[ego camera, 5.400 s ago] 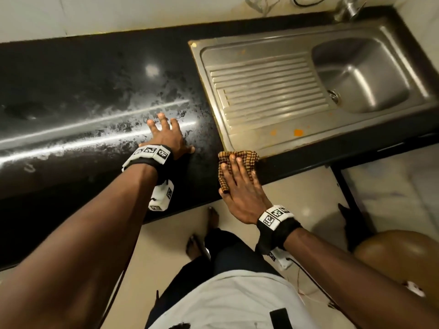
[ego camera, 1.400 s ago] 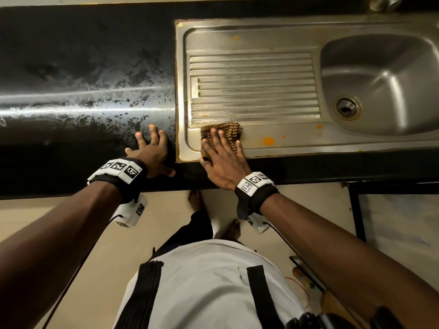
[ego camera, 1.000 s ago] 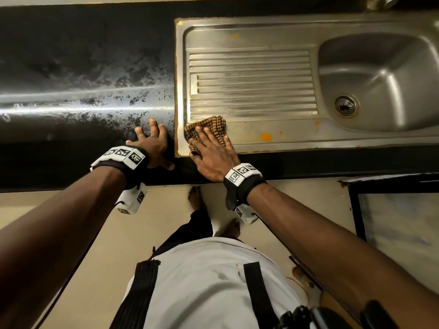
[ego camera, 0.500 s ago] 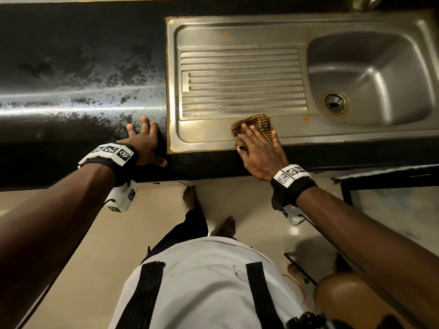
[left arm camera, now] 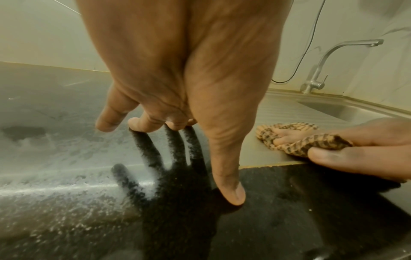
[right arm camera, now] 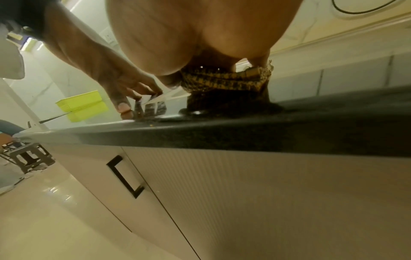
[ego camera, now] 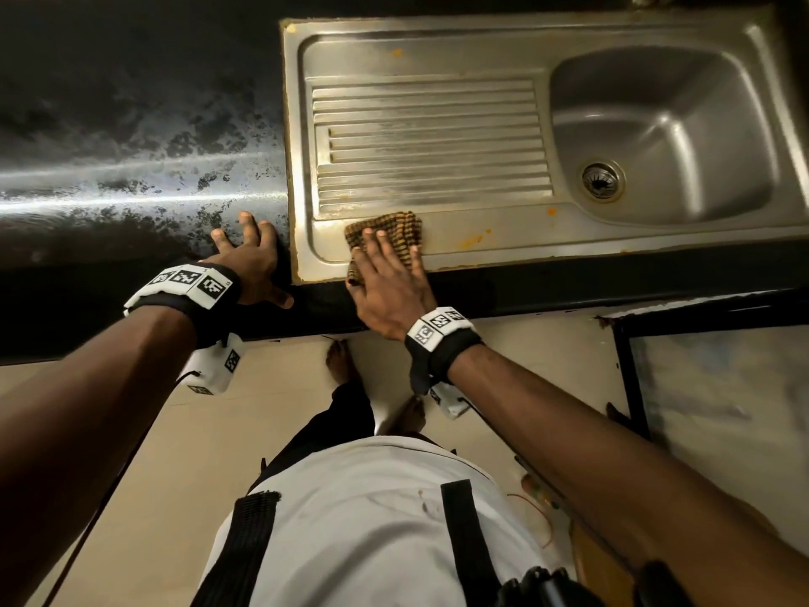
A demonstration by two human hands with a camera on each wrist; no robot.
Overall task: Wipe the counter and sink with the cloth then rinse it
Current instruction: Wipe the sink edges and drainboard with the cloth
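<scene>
The cloth point(ego camera: 389, 232) is a small, bunched rag in a brown-and-yellow check, creased into folds and darker where it hangs over the near edge. It lies on the flat near strip of the steel sink point(ego camera: 516, 59) unit, at the near-left corner just below the ribbed drainboard point(ego camera: 431, 144), with part of it reaching onto the black counter point(ego camera: 131, 124) edge. The right hand point(ego camera: 392, 284) lies flat on top of it, fingers straight and spread, pressing it down; from the left wrist view the thumb seems to tuck against the cloth's near fold, though the angle is too oblique to be sure it pinches. The left hand point(ego camera: 251, 260) rests open on the counter just left of the sink's rim, fingertips and thumb touching the glossy stone, holding nothing.

The counter to the left shows mottled, streaky wet patches and a bright line of reflected light. Orange spots mark the steel to the right of the cloth. The basin point(ego camera: 665, 138), far right, holds only its round drain strainer point(ego camera: 602, 179). A tap point(left arm camera: 329, 61) stands behind the basin. A yellow-green tray point(right arm camera: 81, 105) sits farther left along the counter.
</scene>
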